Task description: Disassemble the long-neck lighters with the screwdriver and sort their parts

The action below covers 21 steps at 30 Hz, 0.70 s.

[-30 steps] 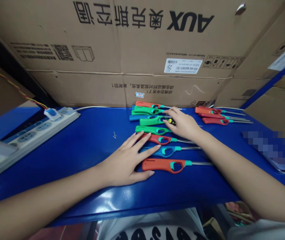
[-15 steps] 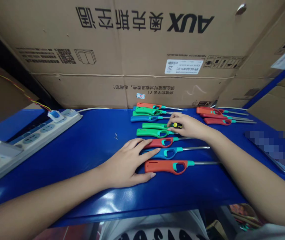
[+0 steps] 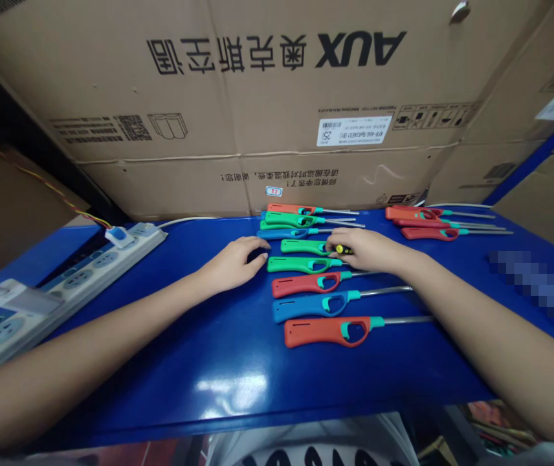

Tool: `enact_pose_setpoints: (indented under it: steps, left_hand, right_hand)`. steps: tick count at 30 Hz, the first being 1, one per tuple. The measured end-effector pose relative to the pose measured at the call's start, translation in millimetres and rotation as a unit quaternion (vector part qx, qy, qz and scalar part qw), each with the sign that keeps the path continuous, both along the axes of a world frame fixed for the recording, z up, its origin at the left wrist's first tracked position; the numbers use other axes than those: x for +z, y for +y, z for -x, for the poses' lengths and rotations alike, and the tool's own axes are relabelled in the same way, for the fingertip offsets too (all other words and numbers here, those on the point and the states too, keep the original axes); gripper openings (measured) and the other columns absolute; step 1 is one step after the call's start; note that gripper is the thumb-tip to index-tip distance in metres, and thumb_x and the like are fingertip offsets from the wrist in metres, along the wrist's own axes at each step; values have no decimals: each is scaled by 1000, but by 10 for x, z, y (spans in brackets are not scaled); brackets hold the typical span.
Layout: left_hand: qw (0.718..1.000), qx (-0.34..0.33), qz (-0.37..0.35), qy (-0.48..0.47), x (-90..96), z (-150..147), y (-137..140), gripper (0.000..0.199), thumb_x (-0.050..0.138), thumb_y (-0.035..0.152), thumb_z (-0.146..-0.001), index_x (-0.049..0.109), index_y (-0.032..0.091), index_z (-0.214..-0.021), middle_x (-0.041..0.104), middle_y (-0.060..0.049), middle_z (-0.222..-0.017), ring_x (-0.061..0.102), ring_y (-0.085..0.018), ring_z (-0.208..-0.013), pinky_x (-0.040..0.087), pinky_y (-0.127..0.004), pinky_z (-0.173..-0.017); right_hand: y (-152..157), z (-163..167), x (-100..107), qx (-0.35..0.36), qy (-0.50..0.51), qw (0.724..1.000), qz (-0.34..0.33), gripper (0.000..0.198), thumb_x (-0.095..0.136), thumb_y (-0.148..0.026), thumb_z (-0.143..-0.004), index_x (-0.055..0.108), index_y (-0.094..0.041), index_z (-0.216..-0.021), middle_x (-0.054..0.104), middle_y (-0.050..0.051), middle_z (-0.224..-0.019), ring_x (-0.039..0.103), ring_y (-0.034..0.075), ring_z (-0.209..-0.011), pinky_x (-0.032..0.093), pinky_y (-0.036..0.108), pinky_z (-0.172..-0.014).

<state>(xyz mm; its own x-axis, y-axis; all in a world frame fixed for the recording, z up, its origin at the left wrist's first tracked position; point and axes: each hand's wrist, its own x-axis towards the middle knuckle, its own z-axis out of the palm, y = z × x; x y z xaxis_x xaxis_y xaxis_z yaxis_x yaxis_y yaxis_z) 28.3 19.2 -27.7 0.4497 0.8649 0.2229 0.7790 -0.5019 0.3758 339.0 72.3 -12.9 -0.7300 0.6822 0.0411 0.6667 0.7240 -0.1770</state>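
Long-nosed gas lighters lie in a column on the blue shelf, handles to the left. From the front come an orange lighter (image 3: 313,332), a blue lighter (image 3: 299,307), a red lighter (image 3: 296,285) and a green lighter (image 3: 289,264). Behind them is a second green lighter (image 3: 301,246); its trigger end meets the fingers of my right hand (image 3: 369,249). That hand is closed around a tool with a yellow-and-black handle (image 3: 343,249), mostly hidden by the fingers. My left hand (image 3: 238,262) is open, thumb and forefinger apart, just left of the green lighters' handle ends.
Several more lighters (image 3: 289,221) lie bunched at the back, and another red group (image 3: 427,233) at the back right. A white power strip (image 3: 77,281) with plugs runs along the left. A large cardboard box (image 3: 277,97) walls the back. A blurred patch (image 3: 539,285) covers something at right.
My left hand has lifted off the red, blue and orange lighters in front and moved back and left, beside the green ones. My right hand stays in place with the tool.
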Motion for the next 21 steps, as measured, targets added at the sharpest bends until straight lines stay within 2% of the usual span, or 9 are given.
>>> enact_pose_setpoints:
  steps: [4, 7, 11, 15, 21]
  left_hand:
    - [1000, 3, 3, -19, -85, 14, 199, 31, 47, 21, -94, 58, 14, -122, 70, -13, -124, 68, -27, -115, 53, -44, -100]
    - [1000, -4, -8, -21, -105, -18, 297, 27, 48, 15, -91, 59, 17, -116, 72, -11, -121, 68, -24, -115, 54, -40, -99]
    - [999, 4, -33, -13, -86, -78, 411, 18, 53, 12, -88, 60, 18, -104, 74, -9, -108, 70, -23, -103, 55, -38, -93]
    - [999, 4, -47, 9, -58, -130, 471, 20, 51, 9, -88, 61, 18, -103, 72, -9, -101, 70, -23, -95, 55, -36, -86]
    - [997, 4, -53, 54, -19, -130, 451, 24, 46, 8, -88, 60, 17, -104, 69, -11, -104, 66, -25, -97, 53, -38, -85]
  right_hand:
    - [11, -21, -31, -11, -12, 999, -38, 20, 56, -19, -90, 70, -21, -103, 69, 7, -111, 64, 20, -90, 38, 27, -65]
    - [15, -37, -41, -6, -21, 997, -68, 20, 55, -18, -90, 70, -22, -102, 69, 6, -112, 64, 20, -95, 35, 27, -64]
    - [-21, -21, -15, 12, -68, 990, -123, 20, 53, -14, -87, 69, -21, -98, 69, 6, -111, 62, 17, -82, 25, 28, -56]
    - [-79, 30, 27, 22, -108, 974, -198, 24, 49, -12, -87, 68, -18, -100, 69, 8, -109, 55, 14, -67, 13, 30, -53]
    - [-134, 74, 65, 38, -121, 960, -249, 26, 44, -13, -92, 68, -16, -101, 70, 11, -108, 48, 12, -60, 9, 33, -56]
